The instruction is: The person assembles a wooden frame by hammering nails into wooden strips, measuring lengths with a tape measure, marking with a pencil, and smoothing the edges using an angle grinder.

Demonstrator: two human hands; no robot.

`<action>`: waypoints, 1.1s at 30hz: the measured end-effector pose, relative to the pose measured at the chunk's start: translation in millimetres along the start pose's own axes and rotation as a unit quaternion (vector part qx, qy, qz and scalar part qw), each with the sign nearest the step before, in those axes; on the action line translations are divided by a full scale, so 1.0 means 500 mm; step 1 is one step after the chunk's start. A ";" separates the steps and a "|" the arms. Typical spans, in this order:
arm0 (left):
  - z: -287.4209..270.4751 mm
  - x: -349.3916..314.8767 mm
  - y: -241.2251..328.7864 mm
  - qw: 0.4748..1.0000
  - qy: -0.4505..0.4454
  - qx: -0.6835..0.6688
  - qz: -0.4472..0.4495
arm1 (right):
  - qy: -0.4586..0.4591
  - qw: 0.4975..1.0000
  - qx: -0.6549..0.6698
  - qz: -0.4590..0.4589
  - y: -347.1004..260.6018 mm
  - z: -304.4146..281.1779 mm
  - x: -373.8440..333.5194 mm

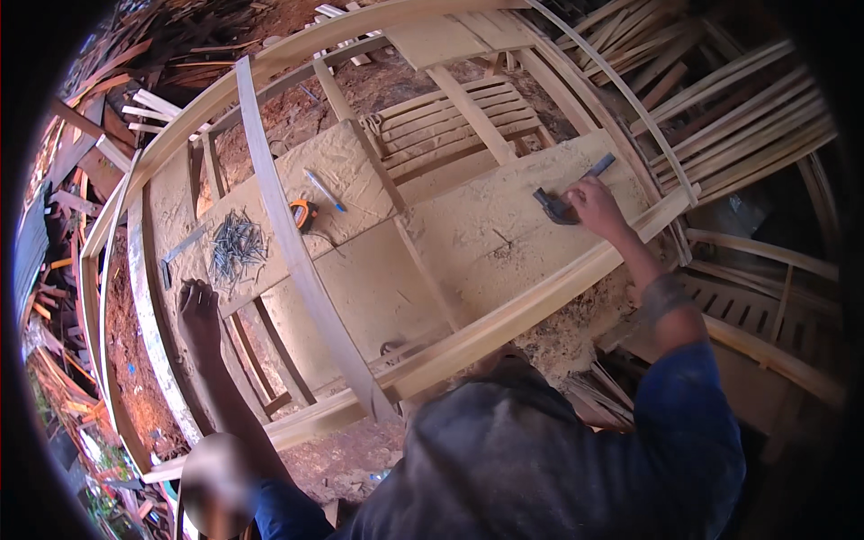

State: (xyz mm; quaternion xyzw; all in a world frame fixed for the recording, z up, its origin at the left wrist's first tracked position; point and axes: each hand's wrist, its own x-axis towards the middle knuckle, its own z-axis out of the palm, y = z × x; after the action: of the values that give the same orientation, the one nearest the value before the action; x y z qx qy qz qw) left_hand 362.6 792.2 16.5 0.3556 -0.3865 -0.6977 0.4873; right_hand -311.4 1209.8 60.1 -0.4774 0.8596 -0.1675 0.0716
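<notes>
At the right of the wooden work surface [459, 256], my right hand [591, 203] is closed round the handle of a dark hammer [555, 209]. The hammer lies low over the boards, its head to the left of my fingers. My left hand [198, 304] is at the left side, just below a loose pile of nails [238, 247]. Its fingers are curled together; whatever they hold, if anything, is too small to make out. A try square [183, 245] rests left of the nails. Right of them sit an orange and black tape measure [302, 214] and a blue and white pen [324, 191].
A curved wooden strip [286, 220] crosses the work from back to front. A long timber rail [504, 326] runs along the near edge. Slats [459, 121] lie lower, in a gap at the back. Stacked strips [747, 126] stand at the right, scrap wood [112, 67] at the left.
</notes>
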 end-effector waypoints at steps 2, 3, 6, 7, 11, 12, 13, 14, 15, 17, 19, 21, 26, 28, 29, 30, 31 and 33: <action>0.023 -0.109 0.028 0.999 -0.029 -0.025 0.000 | -0.027 0.998 -0.050 -0.039 0.074 0.003 0.043; 0.053 -0.171 0.035 0.999 -0.005 0.048 0.022 | -0.048 0.991 -0.107 -0.070 0.119 0.003 0.073; 0.166 -0.316 0.034 0.999 0.015 -0.031 0.034 | -0.116 0.957 -0.174 -0.202 0.250 0.036 0.118; 0.230 -0.354 0.029 0.997 0.063 -0.010 0.040 | -0.162 0.945 -0.207 -0.194 0.309 0.058 0.130; 0.446 -0.554 0.001 0.981 0.181 -0.035 0.065 | -0.222 0.910 -0.198 -0.289 0.338 0.080 0.169; 0.472 -0.610 -0.015 0.981 0.171 -0.045 0.080 | -0.234 0.900 -0.184 -0.320 0.336 0.075 0.178; 0.451 -0.670 -0.058 0.966 0.176 0.158 0.105 | -0.244 0.890 -0.172 -0.346 0.329 0.066 0.190; 0.515 -0.709 -0.088 0.969 0.212 0.116 0.053 | -0.239 0.886 -0.168 -0.361 0.320 0.055 0.201; 0.579 -0.747 -0.121 0.966 0.251 0.068 0.004 | -0.234 0.896 -0.125 -0.355 0.308 0.039 0.202; 0.700 -0.826 -0.200 0.963 0.256 -0.040 -0.074 | -0.234 0.899 -0.090 -0.358 0.259 -0.007 0.185; 0.790 -0.879 -0.304 0.939 0.256 0.044 -0.226 | -0.289 0.895 -0.047 -0.336 0.239 -0.024 0.179; 0.903 -0.897 -0.323 0.933 0.180 0.078 -0.303 | -0.337 0.889 -0.004 -0.309 0.210 -0.025 0.172; 0.963 -0.909 -0.313 0.925 0.030 0.244 -0.292 | -0.485 0.831 0.190 -0.195 0.122 -0.006 0.128; 0.974 -0.919 -0.316 0.923 0.028 0.223 -0.312 | -0.516 0.811 0.204 -0.184 0.092 0.000 0.109; 0.983 -0.924 -0.324 0.926 0.027 0.247 -0.285 | -0.543 0.793 0.222 -0.168 0.073 0.002 0.104; 0.992 -0.928 -0.331 0.927 0.026 0.272 -0.258 | -0.544 0.791 0.216 -0.180 0.056 0.002 0.095; 1.002 -0.928 -0.332 0.931 0.037 0.267 -0.247 | -0.568 0.771 0.241 -0.157 0.041 0.001 0.088; 1.017 -0.922 -0.331 0.934 0.049 0.276 -0.223 | -0.589 0.752 0.255 -0.149 0.020 0.003 0.081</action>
State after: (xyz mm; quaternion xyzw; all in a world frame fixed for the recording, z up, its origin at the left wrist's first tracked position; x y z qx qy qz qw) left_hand -22.5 1367.8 153.1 0.5871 -0.4504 -0.6356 0.2204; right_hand -340.7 1179.9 56.6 -0.5673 0.4906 -0.0744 0.6573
